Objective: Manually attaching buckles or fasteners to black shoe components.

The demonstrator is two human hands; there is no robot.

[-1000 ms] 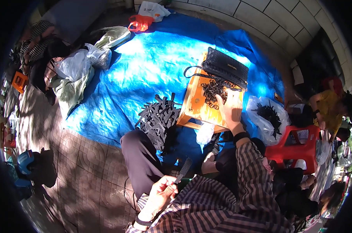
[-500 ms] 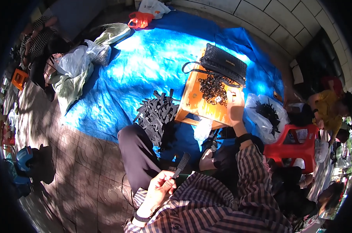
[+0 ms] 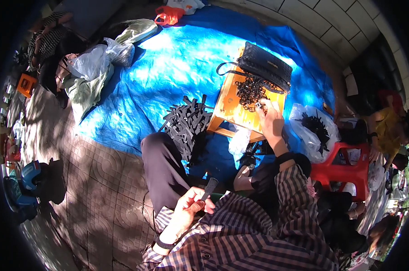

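At far left, low on the patterned paving, a blue object, too blurred near the rim to name. Farther up, an orange stool, and just beside it, somebody in a striped top. Next, along the left edge of the blue sheet, a pale green sack with a clear bag against it. At the sheet's far edge, a red bag touching a white bag.

Low in the middle, in front of the striped shirt, the left hand, closed around one black strip, free end pointing up and slightly right, well apart from the desk. Beyond the bent knee, on the sheet, a pile of similar strips just left of the desk.

Then the small orange wooden desk, partly sunlit. Across its far end, a black pouch, wrist loop reaching out to the left. Just in front of the pouch, a loose heap of small black rings. At the heap's near right edge, the right hand, thumb and fingers pinching one ring.

Right of the desk, a plastic bag around dark pieces. Nearer, a red stool; at far right, somebody in yellow.
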